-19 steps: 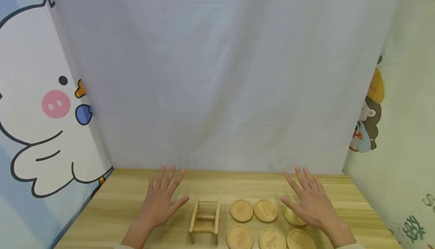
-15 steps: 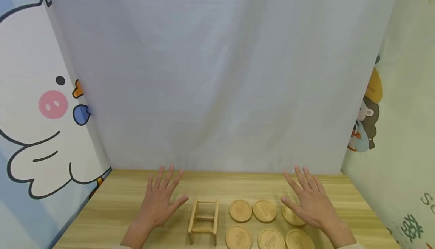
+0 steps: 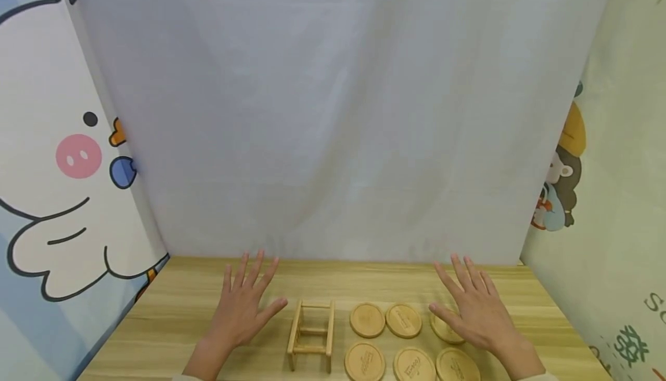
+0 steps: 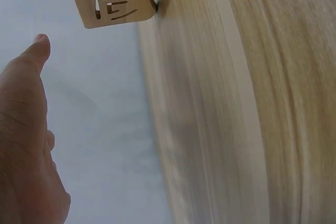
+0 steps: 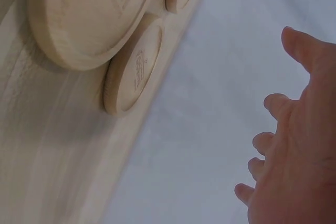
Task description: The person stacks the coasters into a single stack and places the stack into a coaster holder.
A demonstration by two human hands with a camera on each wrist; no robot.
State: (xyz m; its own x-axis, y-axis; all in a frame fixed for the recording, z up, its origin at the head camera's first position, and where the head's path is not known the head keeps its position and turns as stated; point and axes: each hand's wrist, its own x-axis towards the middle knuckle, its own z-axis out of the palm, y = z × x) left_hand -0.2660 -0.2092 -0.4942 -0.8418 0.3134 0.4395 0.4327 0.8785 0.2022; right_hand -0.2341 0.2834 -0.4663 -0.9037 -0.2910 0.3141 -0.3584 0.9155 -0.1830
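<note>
My left hand (image 3: 240, 314) hovers over the left part of the table, palm down, fingers straight and spread, holding nothing. Just right of it stands a small wooden rack (image 3: 295, 335) with crossbars; the left wrist view shows its cut-out fretwork side (image 4: 113, 1). Several round wooden coasters with engraved lettering lie flat in two rows, among them a back coaster (image 3: 367, 320) and a front coaster (image 3: 414, 363). Spread out likewise and holding nothing, my right hand (image 3: 480, 314) is above the right end of the rows. Its thumb and palm partly hide the back-right coaster (image 3: 442, 329).
The wood-grain table (image 3: 333, 281) ends at a hanging grey-white cloth (image 3: 333, 138) behind. A wall with a cartoon duck (image 3: 47, 109) bounds the left side, and a pale green printed wall (image 3: 624, 196) the right.
Between the frames the head view shifts very slightly. Both hands stay spread in the same places, and the rack and coasters have not moved on the table.
</note>
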